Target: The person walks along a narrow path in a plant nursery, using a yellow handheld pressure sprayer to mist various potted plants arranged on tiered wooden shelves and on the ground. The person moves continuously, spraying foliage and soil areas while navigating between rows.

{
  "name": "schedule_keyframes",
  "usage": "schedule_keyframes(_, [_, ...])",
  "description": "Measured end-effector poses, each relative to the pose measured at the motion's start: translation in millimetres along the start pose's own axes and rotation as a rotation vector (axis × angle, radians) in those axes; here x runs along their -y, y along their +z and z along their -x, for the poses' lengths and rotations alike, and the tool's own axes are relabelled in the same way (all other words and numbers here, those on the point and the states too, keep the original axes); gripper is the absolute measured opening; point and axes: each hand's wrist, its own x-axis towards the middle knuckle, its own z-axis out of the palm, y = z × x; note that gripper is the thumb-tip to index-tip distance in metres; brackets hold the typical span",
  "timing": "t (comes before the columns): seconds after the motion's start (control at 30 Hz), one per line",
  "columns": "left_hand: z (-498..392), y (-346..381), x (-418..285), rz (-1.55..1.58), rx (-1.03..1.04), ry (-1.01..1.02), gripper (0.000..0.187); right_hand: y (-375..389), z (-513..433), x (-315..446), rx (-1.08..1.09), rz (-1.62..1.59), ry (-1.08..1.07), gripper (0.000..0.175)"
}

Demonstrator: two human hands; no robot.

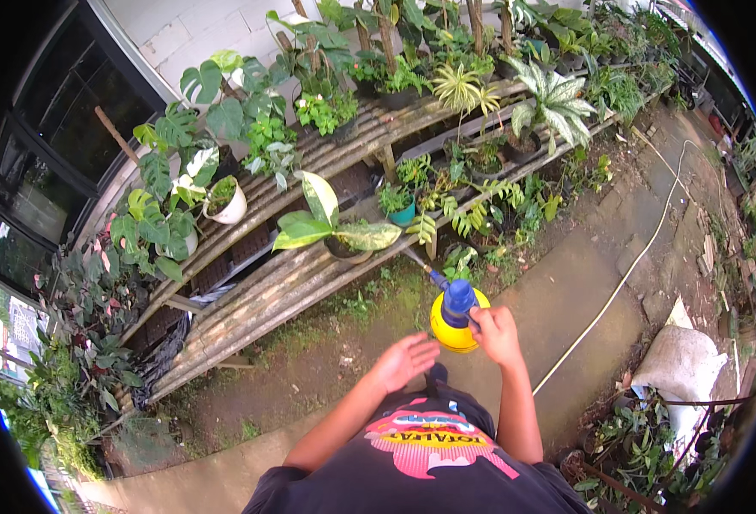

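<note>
My right hand point(497, 331) grips the blue handle of a yellow pump spray bottle point(441, 326). The bottle's blue nozzle point(439, 279) points up and left, and a fine white spray leaves its tip toward the lower plant bench. My left hand point(407, 361) is held just left of the bottle with its fingers spread and nothing in them. Beyond the nozzle, a potted plant with broad variegated leaves point(320, 199) stands on the lower bench point(249, 305). A small teal pot point(403, 213) with a fine-leaved plant is to its right.
Many potted plants line the upper bench point(339, 154), including a white pot point(227, 207). A pale hose point(615, 292) runs along the concrete path point(545, 321). At the right lies a white sack point(680, 363) beside more plants. Dark-framed windows point(88, 96) stand at the left.
</note>
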Motion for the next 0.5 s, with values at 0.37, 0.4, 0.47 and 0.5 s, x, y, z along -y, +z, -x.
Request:
schedule_keyframes(0.37, [35,-69,-29,0.170,-0.007,0.082,0.050,47,-8,-61,-0.471,-0.257,0.349,0.045])
schedule_keyframes(0.4, [36,-74,-32,0.175,-0.019,0.082,0.049,46,-11,-59,-0.498,-0.292,0.336,0.044])
schedule_keyframes(0.47, [34,-81,-36,0.193,-0.027,0.081,0.047,49,-10,-55,-0.576,-0.348,0.271,0.044])
schedule_keyframes(0.5, [34,-80,-39,0.191,-0.009,0.082,0.046,53,-10,-51,-0.615,-0.381,0.235,0.044])
